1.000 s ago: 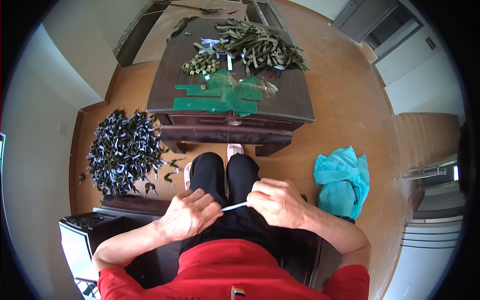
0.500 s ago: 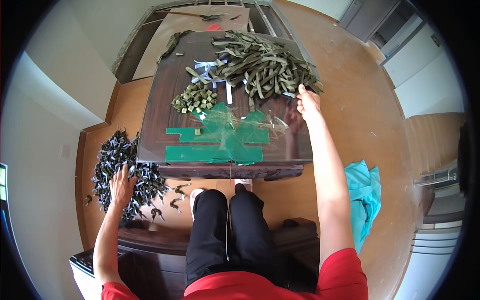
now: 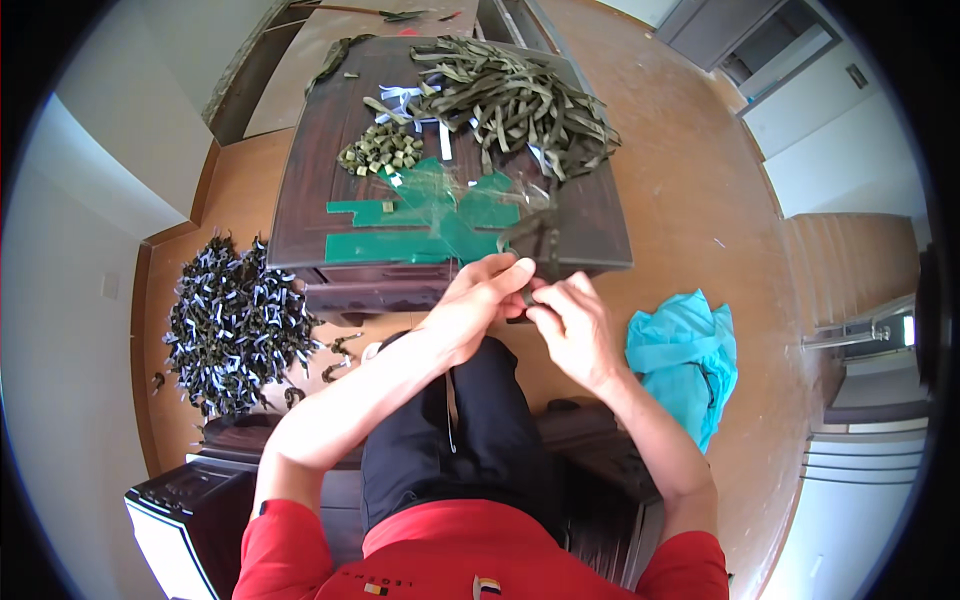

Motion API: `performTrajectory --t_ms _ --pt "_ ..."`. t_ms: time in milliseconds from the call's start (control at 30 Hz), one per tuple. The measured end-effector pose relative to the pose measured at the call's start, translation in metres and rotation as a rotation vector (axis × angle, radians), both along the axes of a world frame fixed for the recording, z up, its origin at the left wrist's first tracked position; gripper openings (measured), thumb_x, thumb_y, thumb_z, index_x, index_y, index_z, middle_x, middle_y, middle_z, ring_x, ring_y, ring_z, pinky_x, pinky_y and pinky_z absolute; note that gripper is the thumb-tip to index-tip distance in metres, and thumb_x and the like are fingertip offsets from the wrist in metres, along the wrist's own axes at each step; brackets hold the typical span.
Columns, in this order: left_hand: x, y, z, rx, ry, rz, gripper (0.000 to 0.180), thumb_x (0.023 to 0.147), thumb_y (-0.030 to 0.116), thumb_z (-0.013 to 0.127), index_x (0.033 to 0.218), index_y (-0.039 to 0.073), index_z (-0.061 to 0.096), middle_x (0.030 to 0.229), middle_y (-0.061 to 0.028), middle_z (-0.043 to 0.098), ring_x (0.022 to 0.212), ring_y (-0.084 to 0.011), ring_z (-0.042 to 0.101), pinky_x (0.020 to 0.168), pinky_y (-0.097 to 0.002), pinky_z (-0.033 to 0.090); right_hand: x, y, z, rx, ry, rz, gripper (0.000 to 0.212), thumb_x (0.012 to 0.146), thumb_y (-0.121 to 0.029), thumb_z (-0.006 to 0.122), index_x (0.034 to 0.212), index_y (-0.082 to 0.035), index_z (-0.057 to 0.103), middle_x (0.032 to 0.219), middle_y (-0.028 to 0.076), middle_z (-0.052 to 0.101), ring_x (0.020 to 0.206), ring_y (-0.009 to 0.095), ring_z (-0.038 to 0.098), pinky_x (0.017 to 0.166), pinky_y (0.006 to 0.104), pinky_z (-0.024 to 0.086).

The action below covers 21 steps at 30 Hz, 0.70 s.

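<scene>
My left hand and my right hand meet just past the near edge of the dark wooden table, above my knees. Both pinch an olive fabric strap, which is smeared by motion and trails up over the table edge. The exact grip between the fingertips is partly hidden. Farther off on the table lies a loose heap of olive straps. Left of it are a cluster of small olive loops and some white strips. Green tape covers the table's front part.
On the floor at left lies a large pile of dark strap pieces with pale ends. A turquoise cloth lies on the floor at right. A thin metal rod hangs down between my legs. Wooden furniture stands beneath my arms.
My left hand has come from the floor pile to the table's near edge. The right has come back from the strap heap with a strap, and both hands now meet on it.
</scene>
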<state>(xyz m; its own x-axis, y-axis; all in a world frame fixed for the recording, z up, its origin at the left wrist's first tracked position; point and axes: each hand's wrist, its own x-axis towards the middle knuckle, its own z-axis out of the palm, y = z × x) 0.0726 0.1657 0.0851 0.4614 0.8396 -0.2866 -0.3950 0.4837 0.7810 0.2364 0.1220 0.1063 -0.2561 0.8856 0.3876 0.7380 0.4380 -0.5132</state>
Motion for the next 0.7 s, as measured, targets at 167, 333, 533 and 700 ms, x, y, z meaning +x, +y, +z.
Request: performTrajectory --t_ms 167,333,533,700 --pt "0.022 -0.039 -0.002 -0.087 -0.157 0.085 0.022 0.098 0.023 0.05 0.106 0.002 0.056 0.079 -0.0052 0.058 0.068 -0.0107 0.052 0.061 -0.0252 0.043 0.007 -0.092 0.006 -0.111 -0.073 0.088 0.006 0.079 -0.008 0.064 0.084 -0.006 0.061 0.075 0.003 0.061 0.068 0.021 0.051 0.063 0.0311 0.045" --pt "0.018 -0.105 0.012 0.034 -0.104 0.058 0.019 0.099 0.021 0.047 0.096 0.004 0.055 0.068 -0.0027 0.052 0.059 -0.0098 0.048 0.053 -0.0236 0.04 0.013 -0.113 0.007 -0.64 0.362 0.24 0.01 0.088 -0.015 0.062 0.087 -0.006 0.062 0.073 0.003 0.058 0.059 0.017 0.051 0.06 0.0311 0.045" --pt "0.011 -0.2 0.004 0.148 0.12 -0.194 0.023 0.1 0.023 0.043 0.093 0.003 0.053 0.066 -0.0038 0.052 0.055 -0.0114 0.047 0.052 -0.0225 0.04 -0.02 -0.108 0.023 -0.784 1.28 -0.009 0.024 0.097 -0.025 0.053 0.094 -0.003 0.063 0.074 0.002 0.054 0.057 0.014 0.048 0.059 0.0226 0.041" --pt "-0.024 -0.206 0.012 0.615 0.482 0.085 0.014 0.095 0.015 0.051 0.097 0.002 0.054 0.078 -0.0065 0.056 0.067 -0.0144 0.052 0.061 -0.0263 0.045 -0.02 -0.133 0.027 -0.829 0.992 0.082 0.022 0.097 -0.022 0.052 0.091 -0.003 0.062 0.074 0.003 0.054 0.058 0.011 0.047 0.058 0.0208 0.04"
